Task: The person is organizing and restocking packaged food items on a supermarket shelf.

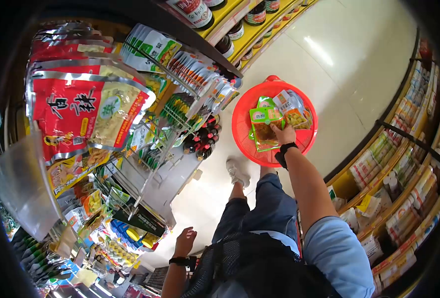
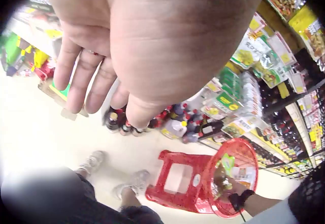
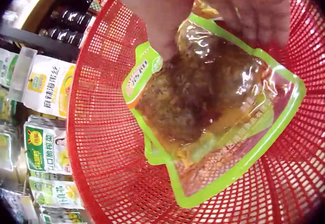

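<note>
Red pouches (image 1: 76, 114), rack, far left: I see lower ones partly covered. Left hand (image 1: 184, 242), beside rack: fingers released, loosely extended, holding nothing; palm blocks much of left wrist view. Red stool (image 2: 197, 181): legs plain to me in left wrist view only, hidden under basket (image 1: 239, 131) in head view. Green-edged pouch (image 1: 267, 134), inside basket: contents dark, blurred. Right hand (image 1: 285, 135): grasping green-edged pouch, thumb on front; fingertips I cannot make out, shadowed in right wrist view.
</note>
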